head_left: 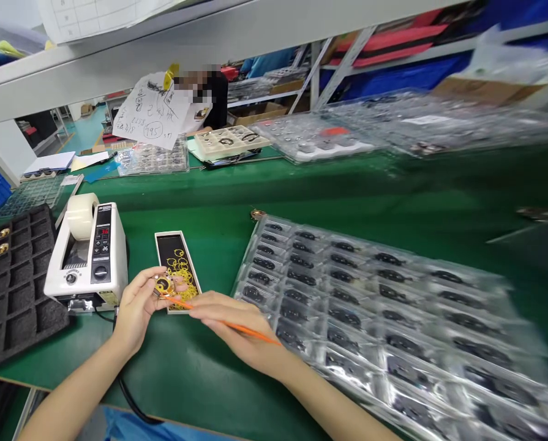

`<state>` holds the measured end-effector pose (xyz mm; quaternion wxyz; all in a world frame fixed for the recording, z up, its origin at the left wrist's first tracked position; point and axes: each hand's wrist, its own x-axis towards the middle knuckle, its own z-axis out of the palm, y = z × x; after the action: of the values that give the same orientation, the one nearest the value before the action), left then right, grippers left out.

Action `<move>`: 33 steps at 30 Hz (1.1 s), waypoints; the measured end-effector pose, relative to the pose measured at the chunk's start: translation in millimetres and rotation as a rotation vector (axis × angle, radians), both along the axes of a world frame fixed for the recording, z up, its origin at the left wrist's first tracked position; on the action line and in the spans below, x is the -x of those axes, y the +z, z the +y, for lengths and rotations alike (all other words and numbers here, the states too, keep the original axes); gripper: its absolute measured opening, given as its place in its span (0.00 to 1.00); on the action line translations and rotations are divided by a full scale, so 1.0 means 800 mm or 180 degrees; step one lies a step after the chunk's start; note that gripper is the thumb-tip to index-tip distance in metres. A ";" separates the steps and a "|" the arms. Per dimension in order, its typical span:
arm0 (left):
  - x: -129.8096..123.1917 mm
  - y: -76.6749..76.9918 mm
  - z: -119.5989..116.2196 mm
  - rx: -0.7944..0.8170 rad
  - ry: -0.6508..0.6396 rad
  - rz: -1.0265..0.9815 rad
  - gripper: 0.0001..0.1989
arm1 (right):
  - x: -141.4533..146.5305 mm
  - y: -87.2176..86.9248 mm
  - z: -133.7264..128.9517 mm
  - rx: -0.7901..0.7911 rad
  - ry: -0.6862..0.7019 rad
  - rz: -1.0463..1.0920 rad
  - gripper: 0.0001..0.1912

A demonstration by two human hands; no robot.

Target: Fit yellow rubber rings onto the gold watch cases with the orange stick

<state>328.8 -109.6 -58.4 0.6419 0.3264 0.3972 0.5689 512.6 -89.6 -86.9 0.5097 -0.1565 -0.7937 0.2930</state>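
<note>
Field note, bench work: my left hand (138, 304) is raised off the mat, its fingertips (150, 278) clenched in a firm pinch on a small round black-and-gold part (163, 285). My right hand (234, 324) is closed pencil-style on a slim orange stick (250, 329), whose tip reaches in at that part, though my fingers hide exactly where it lands. The part sits just above a narrow white-edged box lined in black (175, 263), which holds loose thin yellow rings, at lower middle of the frame. The step in hand looks like close work on the part with the stick; from here, I judge, it calls for a steady pinch and small tip movements. Edges: a white tape dispenser with a loaded roll (87, 251) stands just left of my left hand, and a clear plastic tray of black parts (370, 306) fills the lower right, close beside my right hand. Open room lies on the green bench mat (200, 226) above the box.
</note>
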 end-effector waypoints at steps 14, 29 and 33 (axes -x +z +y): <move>-0.012 -0.021 -0.010 -0.0002 -0.0113 0.0118 0.22 | 0.013 -0.003 -0.019 -0.0493 -0.1179 0.0103 0.15; -0.010 -0.031 -0.010 0.0229 -0.0044 0.0447 0.23 | 0.019 -0.026 -0.014 -0.1770 -0.1221 -0.0845 0.16; -0.009 -0.028 -0.005 0.0245 -0.0103 0.0502 0.21 | 0.014 -0.016 -0.014 -0.1715 -0.1192 -0.0805 0.13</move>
<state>336.3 -113.8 -80.5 0.6298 0.3516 0.4628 0.5153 501.3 -100.7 -99.5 0.4752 -0.1943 -0.8568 -0.0473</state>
